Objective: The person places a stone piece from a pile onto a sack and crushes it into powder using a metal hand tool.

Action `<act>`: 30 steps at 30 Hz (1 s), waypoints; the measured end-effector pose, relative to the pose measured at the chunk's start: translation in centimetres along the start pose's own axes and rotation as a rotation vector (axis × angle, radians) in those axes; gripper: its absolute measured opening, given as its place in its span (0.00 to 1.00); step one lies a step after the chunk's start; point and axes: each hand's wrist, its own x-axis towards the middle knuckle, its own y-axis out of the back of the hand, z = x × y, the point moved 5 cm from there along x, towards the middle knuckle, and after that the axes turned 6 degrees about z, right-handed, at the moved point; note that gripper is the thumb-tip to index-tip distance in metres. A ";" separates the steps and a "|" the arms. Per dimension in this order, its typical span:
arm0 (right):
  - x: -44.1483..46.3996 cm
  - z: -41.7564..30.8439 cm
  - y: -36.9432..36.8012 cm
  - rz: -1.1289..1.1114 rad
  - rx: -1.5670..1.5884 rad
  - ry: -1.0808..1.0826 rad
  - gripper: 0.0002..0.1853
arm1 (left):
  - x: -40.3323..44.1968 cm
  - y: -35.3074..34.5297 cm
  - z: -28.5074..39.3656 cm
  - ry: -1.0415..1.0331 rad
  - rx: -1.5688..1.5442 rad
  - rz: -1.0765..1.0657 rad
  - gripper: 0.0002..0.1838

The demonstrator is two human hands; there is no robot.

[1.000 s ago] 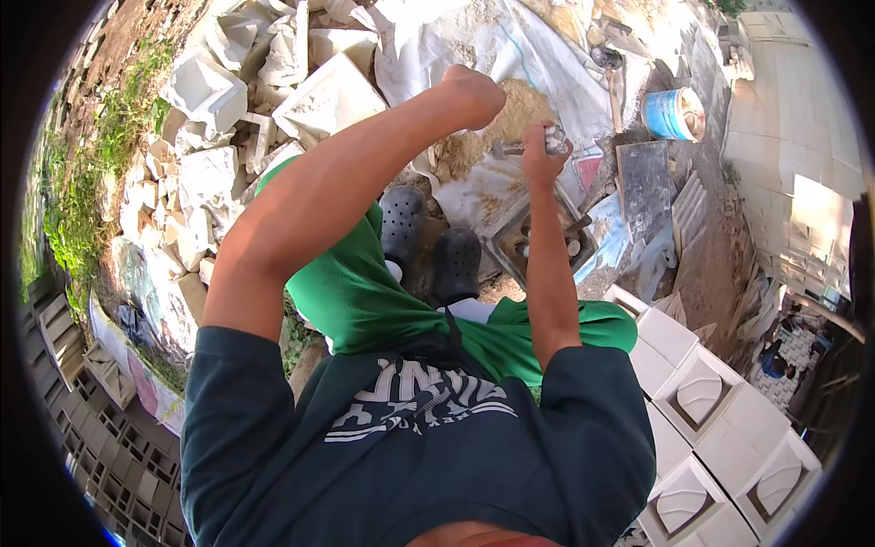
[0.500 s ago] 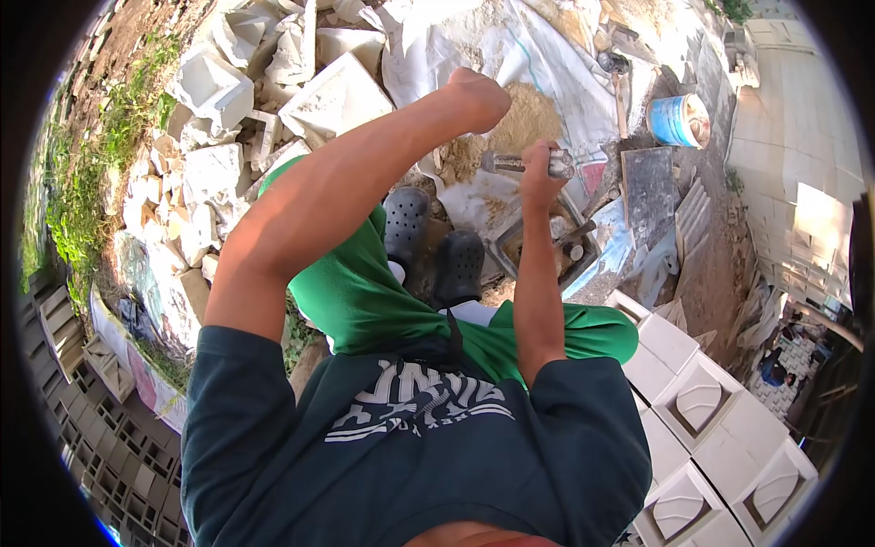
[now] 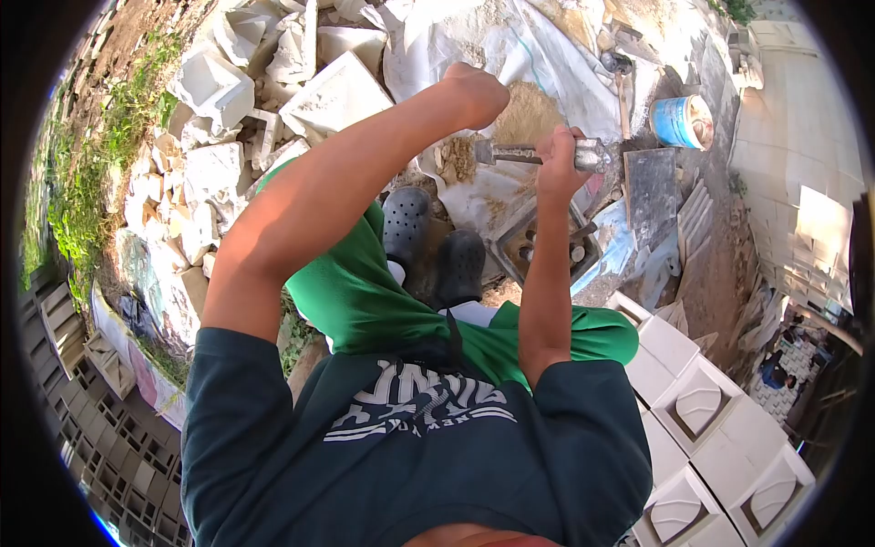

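My right hand (image 3: 559,166) is wrapped round a grey, hammer-like metal tool (image 3: 592,155), held level. Its narrower shaft and small end stick out to the left of the fist. My left hand (image 3: 478,95) is curled closed above the left side of a sandy pile (image 3: 530,111). Its fingertips are hidden, and so is anything they hold. The pile lies on a white sheet (image 3: 583,84). Below the right hand, partly behind the forearm, a dark square frame (image 3: 507,244) with round parts inside rests on the ground.
Broken white blocks (image 3: 214,91) are heaped at the left. A blue-and-white bucket (image 3: 671,121) and a dark flat board (image 3: 649,187) stand right of the sheet. Patterned white blocks (image 3: 698,398) fill the lower right. Dark clogs (image 3: 406,223) are below the pile.
My right hand has moved right and slightly down with the tool, which has turned so its length now shows across the view. My left hand stays in nearly the same place.
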 end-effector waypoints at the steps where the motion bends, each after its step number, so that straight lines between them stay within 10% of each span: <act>1: 0.0 0.3 0.4 0.004 -0.001 0.000 0.13 | 0.1 -0.3 0.1 -0.004 0.000 -0.001 0.08; 19: -0.2 8.6 2.9 -0.167 -0.049 0.066 0.10 | 0.0 -0.4 0.2 -0.018 0.007 0.021 0.09; 30: 0.4 0.0 0.9 -0.140 0.047 -0.054 0.12 | -0.4 0.4 0.5 -0.013 0.018 0.017 0.07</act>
